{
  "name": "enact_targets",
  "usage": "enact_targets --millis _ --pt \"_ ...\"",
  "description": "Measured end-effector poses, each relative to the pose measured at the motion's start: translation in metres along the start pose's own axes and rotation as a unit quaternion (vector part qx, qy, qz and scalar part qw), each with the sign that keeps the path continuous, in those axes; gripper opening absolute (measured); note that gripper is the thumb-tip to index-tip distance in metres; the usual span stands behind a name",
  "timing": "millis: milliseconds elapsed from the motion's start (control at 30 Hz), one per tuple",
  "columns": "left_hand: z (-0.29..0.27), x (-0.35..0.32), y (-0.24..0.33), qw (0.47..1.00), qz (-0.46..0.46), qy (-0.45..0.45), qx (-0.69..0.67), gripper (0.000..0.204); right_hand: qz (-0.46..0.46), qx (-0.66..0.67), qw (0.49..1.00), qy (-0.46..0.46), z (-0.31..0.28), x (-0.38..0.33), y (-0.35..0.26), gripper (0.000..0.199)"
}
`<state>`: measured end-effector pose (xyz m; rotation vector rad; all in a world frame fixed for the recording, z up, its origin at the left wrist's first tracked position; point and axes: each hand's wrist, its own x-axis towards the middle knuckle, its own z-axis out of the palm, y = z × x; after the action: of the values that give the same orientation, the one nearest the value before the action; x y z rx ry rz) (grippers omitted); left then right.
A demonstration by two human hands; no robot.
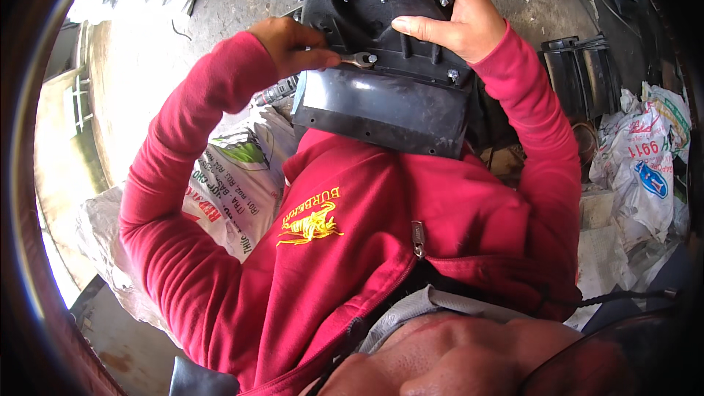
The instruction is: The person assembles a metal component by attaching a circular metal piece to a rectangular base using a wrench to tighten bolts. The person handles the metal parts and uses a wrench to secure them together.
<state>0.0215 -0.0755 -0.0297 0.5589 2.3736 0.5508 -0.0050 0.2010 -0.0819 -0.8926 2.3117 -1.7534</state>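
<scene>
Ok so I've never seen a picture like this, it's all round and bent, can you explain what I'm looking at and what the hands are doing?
This comes from a wide fisheye camera worn on a person's head, looking down along their own body, so edges curve and the red jacket fills the middle. There is no machine here, only two bare hands. The left hand holds a small wrench set on a bolt of a black plastic part. The right hand grips the top of that part and steadies it. The part sits against the person's front rather than on a table. Around them are a concrete floor, printed white sacks on the left, more sacks on the right, and other black parts nearby.
</scene>
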Motion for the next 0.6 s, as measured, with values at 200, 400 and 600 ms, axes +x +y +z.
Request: enact_targets --millis 200,400,600 --pt "0.028 -0.023 0.015 0.994 -0.081 0.068 -0.018 0.032 0.020 -0.008 1.000 0.012 0.001 0.000 -0.012 0.078" --pt "0.012 -0.022 0.072 0.936 -0.137 0.046 0.321 0.034 0.006 -0.037 0.999 0.032 0.009 -0.001 -0.005 0.081" --pt "0.059 -0.035 0.064 0.890 -0.091 0.239 0.377 0.025 0.013 -0.036 0.998 0.044 0.007 -0.003 -0.004 0.081"
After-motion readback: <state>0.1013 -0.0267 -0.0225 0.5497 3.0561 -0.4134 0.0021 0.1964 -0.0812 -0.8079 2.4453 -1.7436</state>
